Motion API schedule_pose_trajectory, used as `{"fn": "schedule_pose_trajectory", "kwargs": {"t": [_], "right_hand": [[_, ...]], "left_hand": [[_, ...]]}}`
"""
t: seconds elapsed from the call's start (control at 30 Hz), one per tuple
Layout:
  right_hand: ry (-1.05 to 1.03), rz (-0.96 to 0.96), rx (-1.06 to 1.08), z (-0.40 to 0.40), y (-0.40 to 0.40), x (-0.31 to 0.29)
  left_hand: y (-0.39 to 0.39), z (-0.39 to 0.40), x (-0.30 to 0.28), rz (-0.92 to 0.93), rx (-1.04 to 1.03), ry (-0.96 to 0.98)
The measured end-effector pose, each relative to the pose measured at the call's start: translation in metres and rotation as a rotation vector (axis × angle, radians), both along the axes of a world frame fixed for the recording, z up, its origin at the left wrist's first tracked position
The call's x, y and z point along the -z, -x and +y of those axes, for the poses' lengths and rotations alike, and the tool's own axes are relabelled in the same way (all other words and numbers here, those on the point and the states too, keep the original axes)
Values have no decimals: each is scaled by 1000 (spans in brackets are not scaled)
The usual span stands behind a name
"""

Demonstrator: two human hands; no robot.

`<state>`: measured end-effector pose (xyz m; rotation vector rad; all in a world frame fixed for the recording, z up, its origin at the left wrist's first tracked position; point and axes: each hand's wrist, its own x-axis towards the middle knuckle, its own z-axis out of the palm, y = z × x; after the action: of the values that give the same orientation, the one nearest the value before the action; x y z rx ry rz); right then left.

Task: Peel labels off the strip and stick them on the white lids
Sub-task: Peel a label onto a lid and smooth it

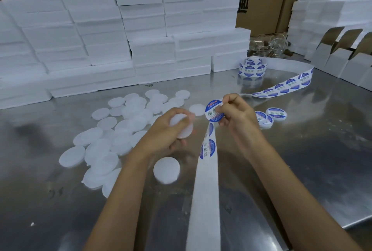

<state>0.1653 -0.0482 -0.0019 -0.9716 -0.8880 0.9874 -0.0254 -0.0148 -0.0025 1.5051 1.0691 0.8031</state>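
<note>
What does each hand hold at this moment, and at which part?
The left hand grips a white lid around its rim. The right hand pinches a round blue label at its right edge, its fingers partly covering it.
</note>
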Motion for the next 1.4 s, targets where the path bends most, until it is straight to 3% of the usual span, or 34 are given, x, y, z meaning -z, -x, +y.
{"fn": "schedule_pose_trajectory", "kwargs": {"t": [0.13, 0.3, 0.9, 1.1, 1.3, 1.4], "right_hand": [[-43, -120, -23, -1, 5, -1], [-106, -261, -24, -2, 22, 5], [-117, -573, 149, 2, 31, 17], [-116, -783, 311, -1, 24, 16], [-132, -1068, 316, -3, 26, 19], [-175, -1078, 324, -3, 26, 19]], "left_hand": [[-11, 2, -6, -268, -66, 227], [-19, -3, -8, -516, 24, 331], [-34, -11, -11, -562, 47, 311], [-32, -12, -16, -667, -41, 334], [-35, -17, -18, -744, 70, 378], [-33, -15, -17, -700, 108, 346]]}}
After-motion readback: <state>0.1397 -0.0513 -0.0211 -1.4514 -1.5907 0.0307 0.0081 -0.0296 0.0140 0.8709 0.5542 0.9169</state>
